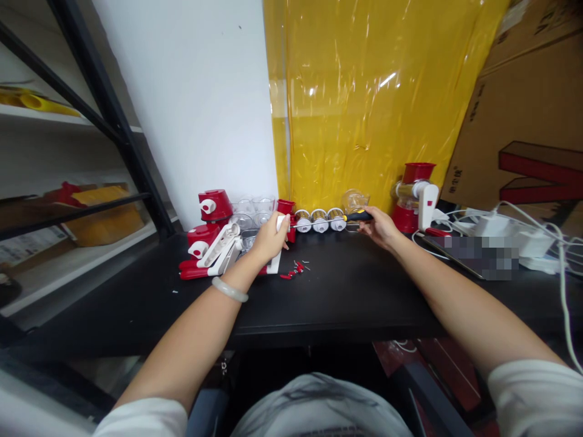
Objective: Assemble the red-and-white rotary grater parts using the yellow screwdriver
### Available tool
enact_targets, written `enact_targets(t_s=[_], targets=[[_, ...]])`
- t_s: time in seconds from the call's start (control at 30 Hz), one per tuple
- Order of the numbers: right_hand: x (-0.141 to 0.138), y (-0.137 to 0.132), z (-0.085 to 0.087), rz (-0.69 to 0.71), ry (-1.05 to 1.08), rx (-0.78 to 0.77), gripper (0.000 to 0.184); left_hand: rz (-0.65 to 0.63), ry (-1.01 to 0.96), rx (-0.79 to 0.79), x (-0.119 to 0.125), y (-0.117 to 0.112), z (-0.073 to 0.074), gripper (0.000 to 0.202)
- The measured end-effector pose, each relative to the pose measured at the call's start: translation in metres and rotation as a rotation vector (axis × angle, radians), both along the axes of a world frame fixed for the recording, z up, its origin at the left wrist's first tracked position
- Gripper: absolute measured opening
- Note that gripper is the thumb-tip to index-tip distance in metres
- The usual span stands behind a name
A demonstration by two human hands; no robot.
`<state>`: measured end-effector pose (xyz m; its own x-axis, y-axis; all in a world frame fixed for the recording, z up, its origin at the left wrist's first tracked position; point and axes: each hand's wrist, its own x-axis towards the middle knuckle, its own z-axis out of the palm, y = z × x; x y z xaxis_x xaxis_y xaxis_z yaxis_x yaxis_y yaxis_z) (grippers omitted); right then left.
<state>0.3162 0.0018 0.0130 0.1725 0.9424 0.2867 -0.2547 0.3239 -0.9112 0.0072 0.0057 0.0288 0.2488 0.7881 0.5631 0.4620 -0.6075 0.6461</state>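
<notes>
My right hand (377,227) is closed around the black and yellow handle of a screwdriver (356,216). Its long thin shaft runs level to the left, and its tip is at my left hand (272,235). That hand is closed on a small white plastic part (280,223), mostly hidden by the fingers. Just behind the shaft stand several grater drums (319,221) with white ends. Small red parts and screws (296,270) lie on the black table below my left hand. White crank arms (221,247) with red handles are piled left of it.
Red grater bodies (214,206) and clear cups (252,209) stand at the back left. An assembled red and white drum grater (415,197) is at the back right. Beside it lie a dark tablet-like device (469,252), white chargers and cables (531,240). A black-framed shelf (102,109) borders the left.
</notes>
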Motion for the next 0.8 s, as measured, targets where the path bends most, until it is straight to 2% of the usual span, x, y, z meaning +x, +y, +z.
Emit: enact_targets(t_s=[0.33,0.8], targets=[[-0.0015,0.0025,-0.0033,-0.073,-0.043,-0.006,0.03,-0.014,-0.003,-0.014,-0.0003,0.0,-0.0004,0.036],[-0.0005,0.006,-0.0068,-0.075,-0.046,-0.059,0.029,-0.011,0.014,-0.01,-0.0001,-0.0006,-0.001,0.036]])
